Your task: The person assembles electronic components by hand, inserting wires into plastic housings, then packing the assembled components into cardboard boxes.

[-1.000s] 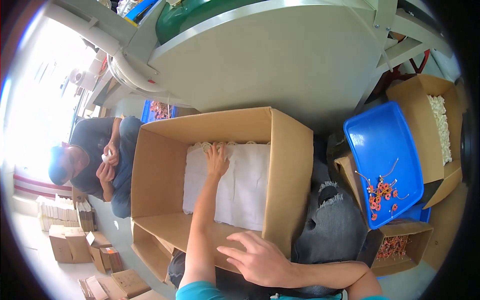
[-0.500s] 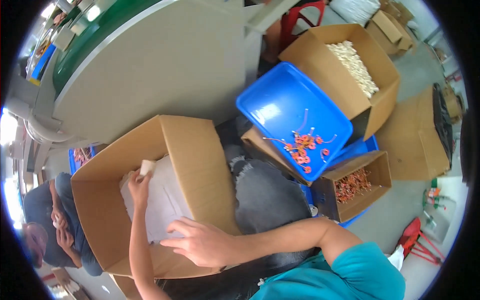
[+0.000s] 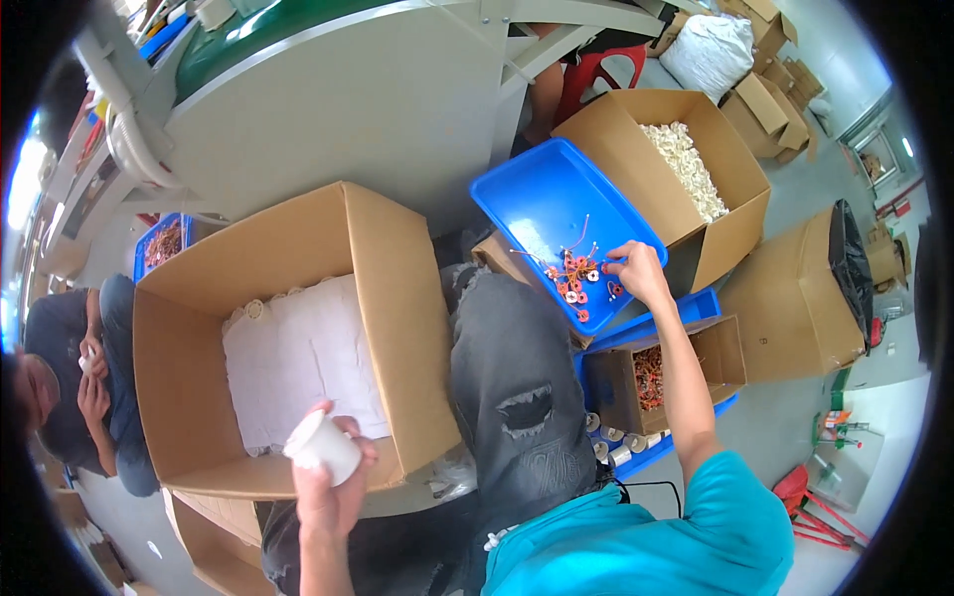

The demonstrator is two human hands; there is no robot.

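Observation:
My left hand point(image 3: 333, 477) is closed round a white cup-shaped plastic part point(image 3: 326, 449), raised over the near edge of a large open carton point(image 3: 288, 233). Inside that carton lies a white sheet point(image 3: 298, 348), with pale round pieces showing along its far edge. To the right, my right hand point(image 3: 639, 271) reaches over a blue tray point(image 3: 532, 184). Its thumb and fingers pinch at a small orange-red part point(image 3: 607, 267) beside a loose cluster of orange-red round parts with wires point(image 3: 571, 273). The fingers partly hide what they grip.
Behind the tray stands a carton of small white parts point(image 3: 686, 169). A smaller carton of red wired parts point(image 3: 651, 377) sits nearer, by several white cups point(image 3: 621, 455). A grey table panel point(image 3: 338, 119) borders the far side. Another person point(image 3: 75, 368) sits at left.
My left hand has come out of the carton toward me with the white cup. My right hand has moved from above the carton to the parts in the blue tray.

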